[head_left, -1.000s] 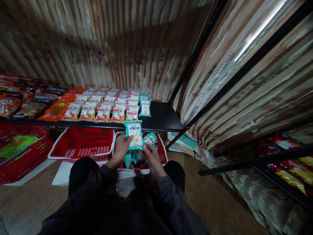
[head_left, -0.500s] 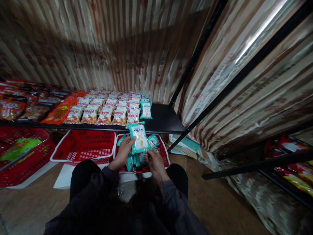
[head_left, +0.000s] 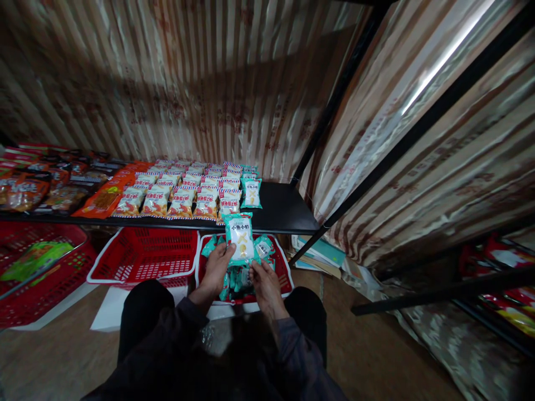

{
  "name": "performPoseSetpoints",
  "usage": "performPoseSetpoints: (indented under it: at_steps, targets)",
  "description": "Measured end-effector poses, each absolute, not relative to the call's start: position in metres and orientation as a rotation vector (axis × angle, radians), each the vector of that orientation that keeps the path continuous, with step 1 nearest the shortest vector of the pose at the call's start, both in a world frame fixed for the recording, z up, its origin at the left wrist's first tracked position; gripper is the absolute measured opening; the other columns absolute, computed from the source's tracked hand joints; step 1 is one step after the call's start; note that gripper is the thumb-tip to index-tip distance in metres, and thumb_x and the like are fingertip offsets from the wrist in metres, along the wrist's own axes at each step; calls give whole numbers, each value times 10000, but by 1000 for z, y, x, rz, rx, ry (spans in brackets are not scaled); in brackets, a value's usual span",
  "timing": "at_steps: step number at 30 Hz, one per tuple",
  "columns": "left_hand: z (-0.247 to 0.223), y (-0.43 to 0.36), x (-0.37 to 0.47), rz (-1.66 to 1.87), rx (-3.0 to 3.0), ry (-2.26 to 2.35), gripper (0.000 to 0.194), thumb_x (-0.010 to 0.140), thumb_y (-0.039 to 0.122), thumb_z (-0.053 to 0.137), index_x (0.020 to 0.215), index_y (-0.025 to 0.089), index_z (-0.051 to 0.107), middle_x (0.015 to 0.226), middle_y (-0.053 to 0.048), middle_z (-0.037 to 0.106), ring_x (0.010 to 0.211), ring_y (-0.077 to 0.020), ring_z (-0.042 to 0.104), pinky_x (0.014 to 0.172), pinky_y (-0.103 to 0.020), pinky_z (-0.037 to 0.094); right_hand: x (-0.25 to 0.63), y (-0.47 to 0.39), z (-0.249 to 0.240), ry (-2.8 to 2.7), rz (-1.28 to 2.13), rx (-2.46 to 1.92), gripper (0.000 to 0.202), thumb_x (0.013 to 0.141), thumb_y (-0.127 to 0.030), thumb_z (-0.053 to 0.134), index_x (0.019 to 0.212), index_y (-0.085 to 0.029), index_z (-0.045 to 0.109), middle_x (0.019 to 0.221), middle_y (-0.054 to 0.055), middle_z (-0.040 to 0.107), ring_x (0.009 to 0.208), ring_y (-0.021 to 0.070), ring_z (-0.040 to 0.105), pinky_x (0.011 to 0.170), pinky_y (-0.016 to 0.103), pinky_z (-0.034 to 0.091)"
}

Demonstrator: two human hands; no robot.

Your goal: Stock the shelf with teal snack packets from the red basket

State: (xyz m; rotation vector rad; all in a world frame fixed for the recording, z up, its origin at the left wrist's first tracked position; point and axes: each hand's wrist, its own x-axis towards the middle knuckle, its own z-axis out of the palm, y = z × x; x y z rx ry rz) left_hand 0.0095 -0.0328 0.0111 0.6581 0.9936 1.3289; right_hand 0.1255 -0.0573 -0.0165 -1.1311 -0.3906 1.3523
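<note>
Packet (head_left: 241,234) in teal is hovering by the front edge of the shelf (head_left: 286,209), left hand (head_left: 216,267) gripping it, right hand (head_left: 266,284) bending at its lower corner, can't tell if pinching, one teal row (head_left: 251,193) already sitting short of the right edge, more teal packets (head_left: 264,248) remaining in the red basket (head_left: 284,274).

Dim light overall; a thin white glare streaks at two o'clock, shadow bands the curtain (head_left: 234,42) at twelve, and packets (head_left: 507,295) toward four look soft and stretched.

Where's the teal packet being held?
In the head view, just left of centre, the teal packet is in the left hand, over a red basket and near the black shelf.
</note>
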Motion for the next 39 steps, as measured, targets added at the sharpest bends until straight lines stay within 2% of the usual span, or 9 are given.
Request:
performPoseSetpoints:
  at_steps: [5,9,12,17,22,31,35,37,39]
  targets:
    - [8,-33,7,1331,646,1043,512,585,503,769,911,145,605,939,-106,711,888,-245,671,811,-370,519,128,-58,-19,-454,1400,-1149,257,522,-301,825,691,-201,660,618,-39,647,546,105,572,528,215,456]
    - [9,-35,0,1314,690,1060,509,609,490,757,954,148,603,959,-109,709,864,-238,677,814,-380,522,139,-49,-10,-562,1387,-1150,332,600,-408,770,876,-234,708,958,14,715,863,183,648,714,277,499]
    - [9,-39,-5,1265,792,1066,499,613,476,756,971,156,621,964,-100,710,913,-254,667,840,-395,517,150,-34,3,-608,1277,-1141,381,638,-480,733,923,-228,708,962,37,719,952,195,637,800,290,484]
    - [5,-44,-13,1157,1002,1105,457,601,417,769,972,177,656,996,-82,709,942,-273,656,840,-397,518,159,-10,24,-734,1266,-1071,427,551,-459,801,885,-212,707,873,16,726,786,177,642,704,276,478]
    - [-2,-48,-21,1085,1090,1124,421,632,401,746,979,177,668,1003,-81,710,939,-276,656,831,-405,521,162,-2,21,-826,1257,-1189,357,460,-405,838,691,-173,696,609,-41,655,543,110,537,560,235,401]
    - [-16,-53,-15,1133,933,1088,514,604,491,753,983,157,662,973,-97,717,952,-281,657,832,-390,524,158,5,3,-783,1178,-1175,315,518,-421,806,662,-176,671,615,-30,634,575,117,525,557,227,393]
    - [-12,-48,-16,1222,821,1175,617,530,554,772,970,138,651,976,-111,714,949,-289,658,844,-396,521,156,3,12,-803,1217,-1161,424,572,-500,772,864,-206,681,824,11,690,775,170,610,681,263,458]
    - [-6,-44,-18,1258,761,1152,655,534,567,766,1009,136,633,974,-110,713,919,-278,667,848,-400,520,152,-3,16,-806,1241,-1180,500,595,-528,758,986,-232,656,965,37,690,904,199,618,762,300,470]
    - [-1,-40,-18,1279,698,1120,653,558,556,761,1035,135,615,962,-108,714,889,-262,675,855,-400,518,148,-13,17,-834,1293,-1198,521,609,-546,749,1011,-231,647,1025,61,681,964,219,615,813,333,469]
